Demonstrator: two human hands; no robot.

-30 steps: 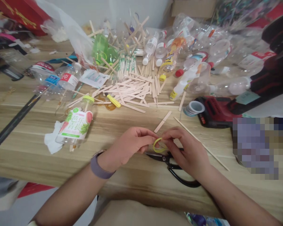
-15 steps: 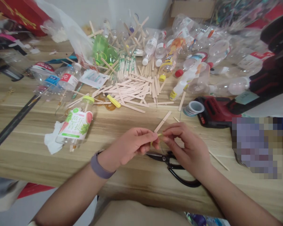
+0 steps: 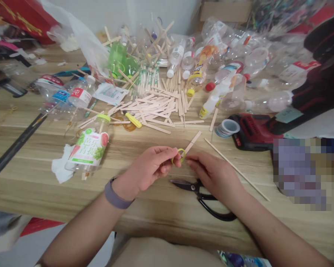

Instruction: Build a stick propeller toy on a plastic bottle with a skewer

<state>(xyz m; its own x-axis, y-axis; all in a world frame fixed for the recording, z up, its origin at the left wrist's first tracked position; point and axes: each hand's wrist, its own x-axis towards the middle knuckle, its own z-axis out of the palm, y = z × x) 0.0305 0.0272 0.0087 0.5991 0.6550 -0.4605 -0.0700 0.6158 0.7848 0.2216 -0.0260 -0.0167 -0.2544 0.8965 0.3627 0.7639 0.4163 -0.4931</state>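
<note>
My left hand, with a purple band on its wrist, pinches a thin yellow-green ring between thumb and fingertips. To its right, my right hand has its fingertips pressed together close to the ring; whatever they hold is too small or hidden to make out. Just beyond both hands lies a wooden craft stick with a thin dark line across it. Black-handled scissors rest on the table beneath and beside my right hand. A wooden skewer slants behind that hand.
Loose craft sticks pile up beyond the hands, with a yellow-handled tool at their edge. A labelled bottle lies left. Plastic bottles crowd the back right, near a spool and a red-black power tool.
My hands have drawn slightly apart, and the yellow-green ring now shows as a round loop in my left fingers. My right hand has lowered, uncovering more of the skewer.
</note>
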